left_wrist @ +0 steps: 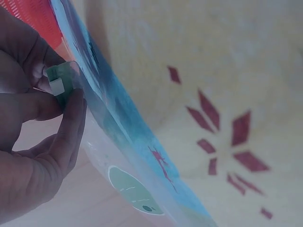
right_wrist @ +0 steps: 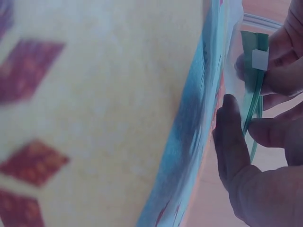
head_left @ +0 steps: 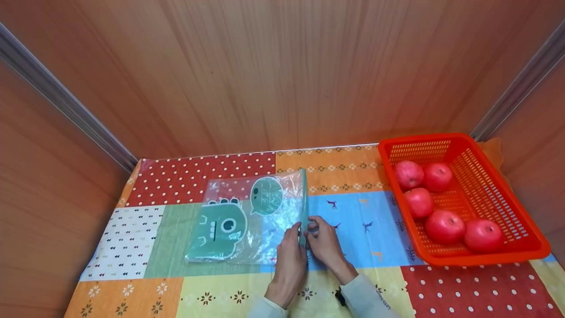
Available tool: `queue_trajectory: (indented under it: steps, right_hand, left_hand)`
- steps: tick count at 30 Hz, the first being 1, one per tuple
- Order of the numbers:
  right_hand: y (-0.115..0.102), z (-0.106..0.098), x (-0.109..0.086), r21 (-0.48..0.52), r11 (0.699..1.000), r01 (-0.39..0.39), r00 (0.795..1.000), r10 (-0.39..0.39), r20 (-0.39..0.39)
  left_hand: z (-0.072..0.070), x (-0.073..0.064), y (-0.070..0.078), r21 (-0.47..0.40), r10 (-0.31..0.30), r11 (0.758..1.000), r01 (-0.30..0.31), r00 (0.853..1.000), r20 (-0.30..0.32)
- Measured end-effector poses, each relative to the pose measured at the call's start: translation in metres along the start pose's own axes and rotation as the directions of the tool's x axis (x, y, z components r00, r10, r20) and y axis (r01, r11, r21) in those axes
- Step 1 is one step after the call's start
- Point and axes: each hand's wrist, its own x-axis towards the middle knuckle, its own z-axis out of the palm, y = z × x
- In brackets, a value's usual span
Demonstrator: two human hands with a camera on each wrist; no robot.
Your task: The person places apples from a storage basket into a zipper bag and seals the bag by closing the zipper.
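A clear plastic slider zip bag (head_left: pixel 254 240) with green cartoon monster prints lies flat on the patchwork cloth, its green zip edge (head_left: pixel 304 194) toward the right. At the near end of that edge, my left hand (head_left: pixel 290 260) pinches the bag between thumb and fingers. Facing it, my right hand (head_left: pixel 325 245) grips the green strip from the other side, with thumb and fingers on either face of it in the right wrist view. A small white slider (right_wrist: pixel 260 59) sits near the strip's end, also visible as a white tab (left_wrist: pixel 57 87) in the left wrist view.
An orange-red plastic basket (head_left: pixel 523 205) stands on the right with several red apples (head_left: pixel 445 226) inside. Patchwork cloth (head_left: pixel 238 291) covers the table. Wood-grain panels (head_left: pixel 265 79) rise at the back and both sides.
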Motion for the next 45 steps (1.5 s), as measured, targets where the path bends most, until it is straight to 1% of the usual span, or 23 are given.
queue_trajectory:
  steps: [2,4,7,10,14,20,24,27,31,38,41,45]
  right_hand:
    - [-0.001,-0.001,0.001,0.014,1.000,0.001,1.000,-0.001,0.000]
    - [-0.001,-0.001,0.001,0.020,1.000,0.014,1.000,-0.014,-0.001]
    - [-0.001,-0.002,0.002,0.016,1.000,0.021,1.000,-0.021,0.000]
    - [0.000,-0.002,0.001,0.010,1.000,0.025,1.000,-0.025,0.001]
    - [0.001,-0.002,-0.001,0.019,0.999,0.036,0.999,-0.036,0.006]
    - [0.002,-0.002,-0.004,0.039,0.997,0.069,0.997,-0.070,0.014]
    - [0.002,-0.001,-0.006,0.041,0.998,0.055,0.998,-0.056,0.017]
    - [0.002,-0.002,-0.007,0.043,0.998,0.044,0.999,-0.045,0.019]
    - [0.003,-0.002,-0.006,0.055,0.998,0.041,0.999,-0.042,0.013]
    - [0.004,-0.003,-0.004,0.059,0.998,0.013,1.000,-0.012,-0.004]
    - [0.004,-0.004,-0.003,0.057,0.998,0.006,1.000,-0.006,-0.006]
    - [0.005,-0.005,-0.003,0.051,0.999,-0.006,1.000,0.007,-0.014]
  left_hand:
    - [0.001,0.001,0.001,-0.008,-0.012,1.000,0.012,1.000,0.004]
    - [0.001,0.001,0.000,-0.021,-0.010,1.000,0.010,1.000,0.007]
    - [0.001,0.002,-0.001,-0.046,0.004,0.999,-0.004,1.000,0.003]
    - [-0.001,0.004,-0.004,-0.060,0.025,0.998,-0.026,1.000,-0.019]
    - [-0.003,0.008,-0.005,-0.078,0.029,0.997,-0.031,0.999,-0.024]
    - [-0.007,0.016,-0.002,-0.070,0.000,0.998,-0.002,1.000,-0.018]
    - [-0.008,0.020,0.000,-0.067,-0.035,0.997,0.035,0.999,0.003]
    - [-0.009,0.021,0.000,-0.068,-0.046,0.997,0.047,0.999,0.010]
    - [-0.011,0.022,0.001,-0.070,-0.048,0.996,0.047,0.999,-0.015]
    - [-0.016,0.023,0.005,-0.117,-0.089,0.989,0.085,0.996,-0.027]
    - [-0.018,0.023,0.006,-0.133,-0.087,0.988,0.081,0.995,-0.043]
    - [-0.020,0.022,0.007,-0.158,-0.078,0.985,0.064,0.994,-0.079]
